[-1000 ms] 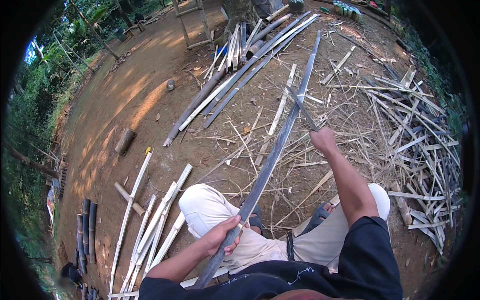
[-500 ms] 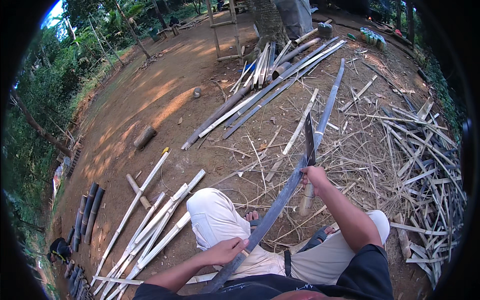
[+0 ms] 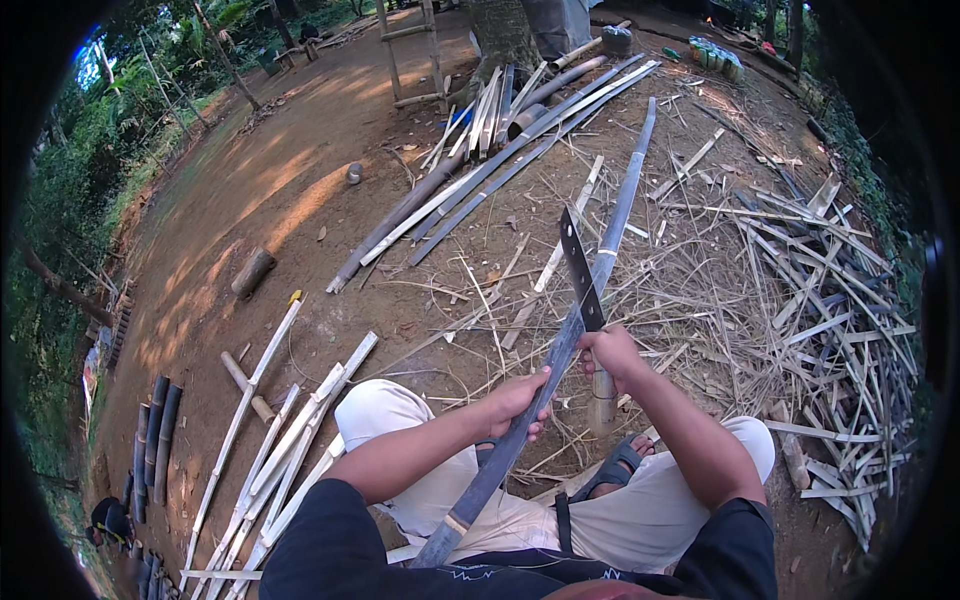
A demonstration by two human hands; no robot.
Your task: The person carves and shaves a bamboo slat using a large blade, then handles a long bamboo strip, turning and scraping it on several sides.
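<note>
A long, dark grey split bamboo strip (image 3: 480, 480) slants from my lap, between my knees, to the far ground. My left hand (image 3: 518, 402) is closed around it above my left knee, thumb on top. Closed on a large knife, my right hand (image 3: 612, 356) is just right of the strip. The dark blade (image 3: 578, 272), with a row of holes, points up and away, and its lower part meets or overlaps the strip. Below that hand is a pale wooden cylinder (image 3: 602, 405); whether it is the knife's handle or a separate post, I cannot tell.
Thin shavings (image 3: 690, 310) litter the ground ahead. A heap of split offcuts (image 3: 830, 340) lies at right, pale split lengths (image 3: 290, 470) at left. Bamboo poles (image 3: 430, 205) lie by a tree trunk (image 3: 503, 40). A short log (image 3: 253, 272) is farther left.
My left hand has slid forward along the strip, closer to my right hand. The blade has tipped from nearly upright toward the left. The whole view has shifted slightly.
</note>
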